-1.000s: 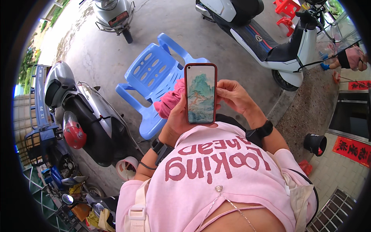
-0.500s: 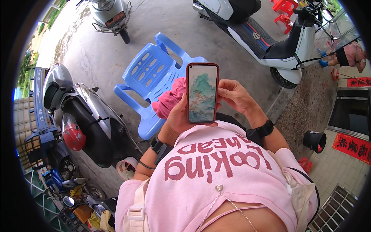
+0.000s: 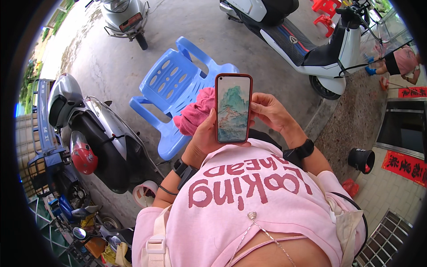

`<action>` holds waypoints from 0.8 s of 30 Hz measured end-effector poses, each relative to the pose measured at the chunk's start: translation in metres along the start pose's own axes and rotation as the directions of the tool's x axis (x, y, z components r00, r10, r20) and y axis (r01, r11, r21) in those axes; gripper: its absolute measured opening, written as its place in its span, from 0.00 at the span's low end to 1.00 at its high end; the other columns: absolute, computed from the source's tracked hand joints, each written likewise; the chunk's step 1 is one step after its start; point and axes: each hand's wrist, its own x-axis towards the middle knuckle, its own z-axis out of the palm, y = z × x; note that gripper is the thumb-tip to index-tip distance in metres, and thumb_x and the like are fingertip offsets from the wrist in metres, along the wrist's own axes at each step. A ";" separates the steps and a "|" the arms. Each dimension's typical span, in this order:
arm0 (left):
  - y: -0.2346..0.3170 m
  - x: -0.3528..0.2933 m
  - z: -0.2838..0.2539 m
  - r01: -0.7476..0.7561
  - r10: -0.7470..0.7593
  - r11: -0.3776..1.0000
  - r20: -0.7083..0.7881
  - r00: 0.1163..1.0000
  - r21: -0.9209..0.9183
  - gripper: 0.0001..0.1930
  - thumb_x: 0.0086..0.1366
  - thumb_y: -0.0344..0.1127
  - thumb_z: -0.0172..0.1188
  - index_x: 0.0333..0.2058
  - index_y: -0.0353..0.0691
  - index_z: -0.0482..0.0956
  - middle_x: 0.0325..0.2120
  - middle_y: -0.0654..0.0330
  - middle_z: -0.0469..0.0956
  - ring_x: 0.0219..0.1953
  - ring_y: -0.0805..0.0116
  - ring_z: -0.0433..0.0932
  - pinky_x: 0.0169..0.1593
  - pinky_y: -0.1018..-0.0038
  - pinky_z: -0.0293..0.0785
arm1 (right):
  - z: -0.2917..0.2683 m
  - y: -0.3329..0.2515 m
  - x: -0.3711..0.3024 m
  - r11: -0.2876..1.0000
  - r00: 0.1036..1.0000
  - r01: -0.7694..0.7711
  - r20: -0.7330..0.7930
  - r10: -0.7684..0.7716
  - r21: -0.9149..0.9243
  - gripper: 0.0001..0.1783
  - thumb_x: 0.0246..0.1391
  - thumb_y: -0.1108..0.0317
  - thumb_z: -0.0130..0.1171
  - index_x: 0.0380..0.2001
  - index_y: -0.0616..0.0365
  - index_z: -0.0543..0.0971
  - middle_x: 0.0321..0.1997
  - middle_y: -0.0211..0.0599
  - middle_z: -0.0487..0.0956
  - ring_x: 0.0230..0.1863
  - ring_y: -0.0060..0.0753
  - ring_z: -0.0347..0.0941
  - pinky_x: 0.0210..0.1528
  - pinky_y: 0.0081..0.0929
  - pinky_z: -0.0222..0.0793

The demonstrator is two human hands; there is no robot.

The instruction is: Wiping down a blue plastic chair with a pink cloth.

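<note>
A smartphone (image 3: 233, 109) in a red-brown case is held upright in front of my chest, its screen lit with a green mountain landscape painting. My left hand (image 3: 203, 137) grips it from the left side and below, thumb along its edge. At the phone's right edge, my right hand (image 3: 270, 112) is closed too, thumb and fingertips against the case; part of its fingers is hidden behind the phone. Just beyond my left hand, a pink cloth (image 3: 195, 112) lies bunched on the seat of a light blue plastic chair (image 3: 167, 80).
Left of the chair stands a dark scooter (image 3: 104, 149) with a red helmet (image 3: 84, 155) on it. A white scooter (image 3: 307, 58) is parked at the far right, another scooter (image 3: 122, 20) at the far left. Right of me are a black bucket (image 3: 361, 160) and a person (image 3: 400, 62).
Both hands keep the phone in nearly the same place. The surroundings have shifted very slightly in view.
</note>
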 end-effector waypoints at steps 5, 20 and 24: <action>-0.001 -0.002 -0.002 0.021 -0.021 1.000 0.015 1.000 0.004 0.39 0.66 0.64 0.37 0.66 0.44 0.50 0.62 0.46 0.59 0.64 0.46 0.59 0.55 0.39 0.66 | 0.001 0.003 -0.003 1.000 1.000 0.009 -0.024 -0.009 -0.013 0.08 0.58 0.65 0.58 0.33 0.59 0.77 0.29 0.32 0.78 0.31 0.23 0.75 0.36 0.24 0.73; -0.007 -0.017 0.009 0.016 -0.017 1.000 0.031 0.999 0.018 0.40 0.66 0.65 0.38 0.65 0.41 0.51 0.60 0.44 0.61 0.62 0.46 0.62 0.55 0.40 0.66 | 0.019 0.008 -0.015 1.000 1.000 0.017 0.005 -0.017 -0.024 0.07 0.58 0.67 0.58 0.33 0.60 0.76 0.29 0.32 0.78 0.31 0.23 0.75 0.36 0.22 0.73; -0.006 -0.027 0.011 0.026 -0.025 1.000 -0.077 0.997 0.002 0.42 0.64 0.69 0.36 0.65 0.40 0.53 0.59 0.42 0.63 0.61 0.46 0.64 0.56 0.42 0.66 | 0.022 0.014 -0.014 0.997 0.999 0.027 0.036 -0.024 -0.076 0.07 0.59 0.68 0.57 0.33 0.61 0.77 0.29 0.31 0.78 0.32 0.22 0.74 0.37 0.21 0.72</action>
